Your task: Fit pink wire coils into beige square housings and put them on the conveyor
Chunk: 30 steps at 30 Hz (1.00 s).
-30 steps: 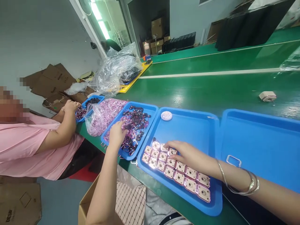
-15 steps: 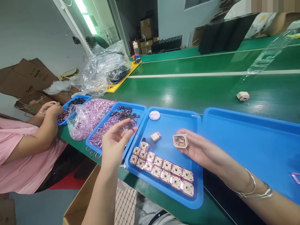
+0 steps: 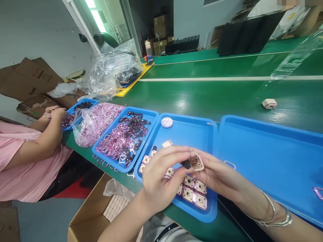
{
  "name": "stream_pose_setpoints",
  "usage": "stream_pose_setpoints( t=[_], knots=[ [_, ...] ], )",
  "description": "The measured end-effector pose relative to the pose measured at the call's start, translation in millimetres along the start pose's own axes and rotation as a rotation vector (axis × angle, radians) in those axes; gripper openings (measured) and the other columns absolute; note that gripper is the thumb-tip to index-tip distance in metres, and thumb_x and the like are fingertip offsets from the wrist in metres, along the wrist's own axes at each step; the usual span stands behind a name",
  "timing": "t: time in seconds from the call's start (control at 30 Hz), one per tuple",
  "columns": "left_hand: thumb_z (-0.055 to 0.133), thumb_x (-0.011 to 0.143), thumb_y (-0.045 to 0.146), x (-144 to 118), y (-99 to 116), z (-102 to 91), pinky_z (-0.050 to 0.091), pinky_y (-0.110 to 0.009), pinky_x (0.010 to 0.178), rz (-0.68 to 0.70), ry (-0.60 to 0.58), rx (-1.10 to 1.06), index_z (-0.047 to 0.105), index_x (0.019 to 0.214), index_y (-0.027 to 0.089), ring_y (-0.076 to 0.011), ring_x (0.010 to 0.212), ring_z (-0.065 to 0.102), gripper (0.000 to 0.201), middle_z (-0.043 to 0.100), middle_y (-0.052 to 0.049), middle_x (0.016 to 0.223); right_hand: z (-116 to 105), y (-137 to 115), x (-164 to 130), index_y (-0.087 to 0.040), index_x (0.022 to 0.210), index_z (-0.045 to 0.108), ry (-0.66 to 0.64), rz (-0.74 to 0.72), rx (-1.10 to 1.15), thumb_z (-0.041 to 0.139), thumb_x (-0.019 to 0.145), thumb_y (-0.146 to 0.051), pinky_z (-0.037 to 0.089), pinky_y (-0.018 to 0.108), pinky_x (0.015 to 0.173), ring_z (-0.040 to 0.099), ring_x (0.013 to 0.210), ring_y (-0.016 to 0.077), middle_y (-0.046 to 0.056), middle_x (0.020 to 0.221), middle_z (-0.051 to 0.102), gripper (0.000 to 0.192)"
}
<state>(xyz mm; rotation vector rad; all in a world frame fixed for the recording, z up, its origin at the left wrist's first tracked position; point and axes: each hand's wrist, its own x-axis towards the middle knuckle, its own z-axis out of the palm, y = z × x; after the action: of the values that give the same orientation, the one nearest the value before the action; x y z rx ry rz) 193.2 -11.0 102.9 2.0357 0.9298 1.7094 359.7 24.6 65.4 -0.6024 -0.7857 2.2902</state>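
Note:
My right hand (image 3: 217,169) holds a hollow beige plastic housing (image 3: 199,163), its open side with round posts facing me. My left hand (image 3: 161,181) pinches a small black part (image 3: 186,164) right at the housing's left edge; whether the part is inside it I cannot tell. Both hands hover over a blue tray (image 3: 215,134). Rows of beige square pieces (image 3: 188,194) with pinkish metallic rims lie there, partly hidden by my left hand. Behind the hands are a loose beige piece (image 3: 167,144) and a round white speckled disc (image 3: 167,122).
Left of it, another blue tray (image 3: 153,116) carries black parts and pink metal loops, beside a bag of pink loops (image 3: 106,116). A blue tray (image 3: 264,144) lies right; a beige piece (image 3: 269,104) and plastic bottle (image 3: 290,64) stand beyond. A co-worker in pink (image 3: 22,158) sits left.
My left hand has moved right with the black part, from beside the parts tray to the housing. My right hand has tilted the housing and lowered it slightly.

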Motion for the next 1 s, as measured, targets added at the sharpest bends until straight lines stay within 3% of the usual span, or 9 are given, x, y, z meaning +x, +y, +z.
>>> stream_pose_setpoints(
  t=[0.2, 0.7, 1.0],
  knots=[
    [0.066, 0.078, 0.001, -9.0, -3.2, 0.4, 0.058, -0.039, 0.09, -0.14, 0.056, -0.077, 0.061, 0.116, 0.024, -0.0201, 0.104, 0.063, 0.044, 0.067, -0.006, 0.109, 2.0, 0.3, 1.9, -0.025, 0.104, 0.07, -0.02, -0.01, 0.035, 0.057, 0.092, -0.031, 0.051, 0.028, 0.085, 0.063, 0.096, 0.0178, 0.005, 0.109, 0.067, 0.019],
    [0.065, 0.077, -0.002, -16.0, -6.8, 2.9, 0.059, -0.038, 0.089, -0.073, 0.046, -0.028, 0.06, 0.117, 0.023, -0.0189, 0.104, 0.063, 0.048, 0.069, -0.004, 0.107, 3.0, 0.4, 3.2, -0.025, 0.101, 0.071, -0.038, -0.018, 0.1, 0.058, 0.091, -0.032, 0.052, 0.02, 0.078, 0.063, 0.086, 0.0126, 0.003, 0.102, 0.068, 0.018],
    [0.064, 0.078, -0.003, -12.8, -6.1, 3.0, 0.058, -0.034, 0.087, -0.029, -0.018, -0.021, 0.06, 0.116, 0.021, -0.0176, 0.099, 0.066, 0.045, 0.068, -0.006, 0.109, 5.6, -0.4, 4.4, -0.025, 0.097, 0.072, -0.017, -0.003, 0.091, 0.061, 0.089, -0.032, 0.053, 0.022, 0.077, 0.063, 0.082, 0.0136, 0.003, 0.095, 0.066, 0.014]
  ],
)
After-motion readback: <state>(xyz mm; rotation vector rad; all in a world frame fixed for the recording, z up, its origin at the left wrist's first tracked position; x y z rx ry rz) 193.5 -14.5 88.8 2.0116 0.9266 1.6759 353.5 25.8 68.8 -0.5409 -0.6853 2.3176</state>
